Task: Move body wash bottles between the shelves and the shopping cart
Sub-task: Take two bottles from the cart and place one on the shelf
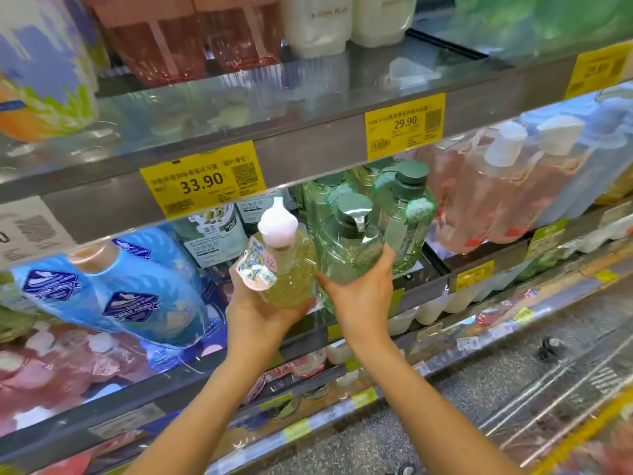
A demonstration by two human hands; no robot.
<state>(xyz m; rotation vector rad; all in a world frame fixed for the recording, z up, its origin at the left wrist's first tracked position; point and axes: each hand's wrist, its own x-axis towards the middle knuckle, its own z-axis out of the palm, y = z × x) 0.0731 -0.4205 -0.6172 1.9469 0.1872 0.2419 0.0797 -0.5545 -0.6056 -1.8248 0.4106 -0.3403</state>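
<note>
Left hand (265, 311) cups a yellow bottle (286, 269); right hand (359, 289) grips a green bottle (346, 241) at the shelf (424, 269) edge. With 2 bottles touching, either could slip.

Shop: price-tagged shelves (308, 166) of toiletries.

Lighting: bright, even store light from above. Glare is seen on the metal shelf (308, 97) surface and the green bottle (346, 248) pump. Edges are curved by wide-angle distortion. Corners and the floor (513, 389) are smeared; price tag (202, 183) digits stay legible.
</note>
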